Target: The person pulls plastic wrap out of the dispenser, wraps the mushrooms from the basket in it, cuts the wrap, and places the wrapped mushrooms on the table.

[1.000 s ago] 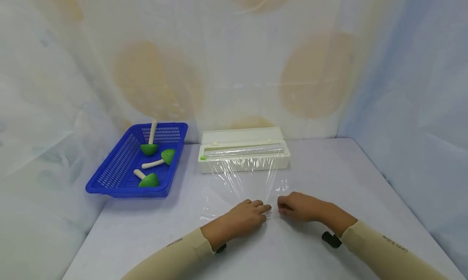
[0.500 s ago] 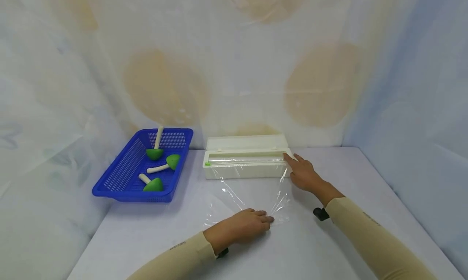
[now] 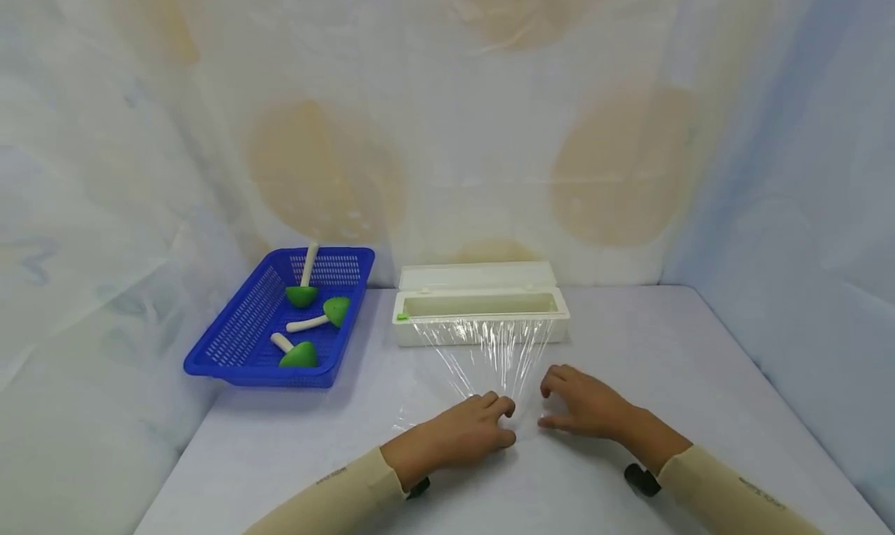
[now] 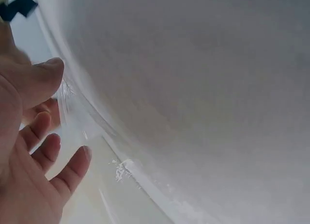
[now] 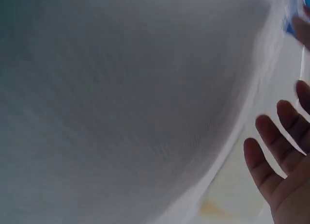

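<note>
Clear plastic wrap (image 3: 489,360) runs over the front edge of a long white wrap dispenser (image 3: 482,337) toward me, its shiny creases gathering at my left hand (image 3: 454,434). My left hand pinches the near edge of the wrap low over the table; in the left wrist view the wrap reaches the thumb (image 4: 46,78), and the other fingers are loosely bent. My right hand (image 3: 587,403) is close to the right with thumb and fingers apart, holding nothing. The dispenser's lid (image 3: 478,276) stands raised at the back. No roll shows inside its opening.
A blue plastic basket (image 3: 217,352) stands at the back left, holding several green-and-white mushroom-shaped things, one of them a mushroom shape (image 3: 301,355) near the front. A small green piece (image 3: 402,317) sits at the dispenser's left end. Patterned curtains (image 3: 482,154) enclose the white table (image 3: 629,325).
My right hand has come back from the dispenser's right end to beside my left hand. The roll that showed in the dispenser is out of sight, and the wrap has more gathered creases.
</note>
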### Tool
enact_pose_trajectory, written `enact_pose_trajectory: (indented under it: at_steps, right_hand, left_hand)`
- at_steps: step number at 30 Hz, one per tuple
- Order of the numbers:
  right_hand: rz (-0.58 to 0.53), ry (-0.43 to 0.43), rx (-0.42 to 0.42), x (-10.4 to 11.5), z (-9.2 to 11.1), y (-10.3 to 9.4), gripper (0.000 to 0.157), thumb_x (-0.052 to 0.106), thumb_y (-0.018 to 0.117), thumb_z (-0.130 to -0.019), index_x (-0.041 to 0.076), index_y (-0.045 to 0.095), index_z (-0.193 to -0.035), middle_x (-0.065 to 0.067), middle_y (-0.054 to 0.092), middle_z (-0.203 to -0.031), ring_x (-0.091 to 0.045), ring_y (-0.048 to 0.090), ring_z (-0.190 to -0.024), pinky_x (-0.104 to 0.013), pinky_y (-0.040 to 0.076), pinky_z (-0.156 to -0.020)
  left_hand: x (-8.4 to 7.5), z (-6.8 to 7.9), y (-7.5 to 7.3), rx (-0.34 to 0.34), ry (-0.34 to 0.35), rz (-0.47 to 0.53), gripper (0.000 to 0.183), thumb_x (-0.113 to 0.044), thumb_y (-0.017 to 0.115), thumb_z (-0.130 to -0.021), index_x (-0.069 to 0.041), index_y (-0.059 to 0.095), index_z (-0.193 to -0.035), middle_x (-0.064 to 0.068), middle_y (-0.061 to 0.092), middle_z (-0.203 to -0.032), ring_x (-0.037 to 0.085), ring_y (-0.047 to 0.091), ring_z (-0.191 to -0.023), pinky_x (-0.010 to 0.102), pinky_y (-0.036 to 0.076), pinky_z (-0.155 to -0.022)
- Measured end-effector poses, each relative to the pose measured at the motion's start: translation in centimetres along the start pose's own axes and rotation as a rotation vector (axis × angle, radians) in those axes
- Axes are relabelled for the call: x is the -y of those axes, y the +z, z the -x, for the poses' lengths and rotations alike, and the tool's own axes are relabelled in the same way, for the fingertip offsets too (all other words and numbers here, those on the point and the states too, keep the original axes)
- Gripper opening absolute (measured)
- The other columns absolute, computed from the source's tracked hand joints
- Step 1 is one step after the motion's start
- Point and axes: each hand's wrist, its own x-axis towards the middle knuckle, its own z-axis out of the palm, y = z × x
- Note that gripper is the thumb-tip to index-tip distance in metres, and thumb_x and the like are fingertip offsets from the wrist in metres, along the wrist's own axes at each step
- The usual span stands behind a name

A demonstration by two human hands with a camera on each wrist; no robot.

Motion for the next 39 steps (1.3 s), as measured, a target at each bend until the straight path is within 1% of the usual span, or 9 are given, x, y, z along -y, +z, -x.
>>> enact_pose_trajectory:
  at_steps: [4, 10, 14, 16, 18, 22, 28, 34, 39]
  right_hand:
    - [0.076, -0.075, 0.163, 2.5, 0.4, 0.4, 0.048, 0.057, 0.073, -0.078, 0.019, 0.055, -0.103, 0.012, 0.048, -0.095, -0.007, 0.047, -0.085, -0.031, 0.047, -0.074]
    - [0.291, -0.187, 0.201, 3.3, -0.1, 0.4, 0.010, 0.017, 0.064, -0.094, 0.014, 0.057, -0.088, 0.008, 0.047, -0.080, -0.011, 0.046, -0.075, -0.027, 0.046, -0.068]
    - [0.191, -0.105, 0.286, 2.8, 0.4, -0.2, 0.009, 0.013, 0.062, -0.095, 0.017, 0.059, -0.087, 0.012, 0.053, -0.082, -0.007, 0.051, -0.077, -0.027, 0.049, -0.073]
    - [0.101, -0.063, 0.297, 2.6, 0.7, -0.5, 0.007, 0.013, 0.061, -0.095, 0.017, 0.061, -0.090, 0.012, 0.057, -0.086, -0.008, 0.055, -0.083, -0.030, 0.050, -0.077]
    - [0.019, -0.023, 0.298, 2.4, 1.0, -0.7, 0.002, 0.015, 0.063, -0.094, 0.016, 0.064, -0.095, 0.012, 0.060, -0.091, -0.008, 0.057, -0.088, -0.032, 0.050, -0.080]
    - [-0.032, 0.049, 0.318, 1.9, 1.0, -0.7, 0.016, 0.023, 0.070, -0.091, 0.015, 0.065, -0.104, 0.015, 0.058, -0.093, -0.007, 0.055, -0.089, -0.033, 0.049, -0.082]
    - [0.012, 0.077, 0.313, 1.7, 1.0, -0.5, 0.009, 0.017, 0.065, -0.094, 0.020, 0.059, -0.088, 0.017, 0.049, -0.081, -0.003, 0.049, -0.075, -0.028, 0.048, -0.070]
    - [0.077, 0.069, 0.328, 2.1, 1.8, -0.6, 0.014, 0.013, 0.060, -0.096, 0.020, 0.055, -0.086, 0.015, 0.045, -0.080, -0.003, 0.045, -0.074, -0.028, 0.047, -0.070]
    - [0.076, 0.059, 0.356, 2.6, 2.0, -0.5, 0.016, 0.013, 0.059, -0.097, 0.020, 0.051, -0.085, 0.015, 0.043, -0.078, -0.004, 0.043, -0.072, -0.029, 0.046, -0.070]
  left_hand:
    - [0.2, 0.0, 0.2, 0.050, -0.049, 0.081, 0.008, -0.027, 0.054, -0.100, -0.025, 0.062, -0.101, -0.005, 0.049, -0.102, 0.009, 0.045, -0.081, 0.021, 0.037, -0.065]
    - [0.2, 0.5, 0.8, 0.168, -0.210, 0.231, 0.012, -0.030, 0.056, -0.099, -0.021, 0.053, -0.107, -0.006, 0.046, -0.087, 0.007, 0.043, -0.060, 0.023, 0.037, -0.053]
    - [0.7, 2.9, 0.7, 0.236, -0.423, 0.314, 0.033, -0.036, 0.066, -0.093, -0.015, 0.054, -0.115, -0.003, 0.050, -0.087, 0.009, 0.049, -0.061, 0.027, 0.046, -0.057]
    - [1.2, 4.8, 0.4, 0.259, -0.478, 0.294, 0.030, -0.034, 0.068, -0.091, -0.013, 0.058, -0.110, -0.002, 0.052, -0.084, 0.011, 0.052, -0.064, 0.030, 0.048, -0.061]
    - [2.0, 6.5, 0.3, 0.251, -0.480, 0.280, 0.017, -0.028, 0.067, -0.093, -0.013, 0.062, -0.098, -0.004, 0.052, -0.079, 0.010, 0.051, -0.065, 0.030, 0.048, -0.062]
    - [3.1, 8.6, 0.2, 0.182, -0.429, 0.310, 0.011, -0.021, 0.066, -0.093, -0.019, 0.061, -0.084, -0.009, 0.047, -0.075, 0.007, 0.046, -0.065, 0.026, 0.044, -0.061]
    - [3.4, 9.9, 0.6, 0.151, -0.436, 0.380, 0.007, -0.020, 0.067, -0.091, -0.019, 0.060, -0.093, -0.011, 0.051, -0.080, 0.006, 0.050, -0.069, 0.029, 0.047, -0.066]
    - [3.5, 11.0, 0.7, 0.150, -0.417, 0.399, 0.017, -0.016, 0.066, -0.092, -0.021, 0.056, -0.081, -0.013, 0.045, -0.073, 0.006, 0.044, -0.064, 0.026, 0.042, -0.061]
    - [3.5, 11.3, 0.5, 0.113, -0.385, 0.330, 0.013, -0.018, 0.069, -0.091, -0.024, 0.060, -0.082, -0.007, 0.050, -0.095, 0.011, 0.047, -0.086, 0.029, 0.044, -0.076]
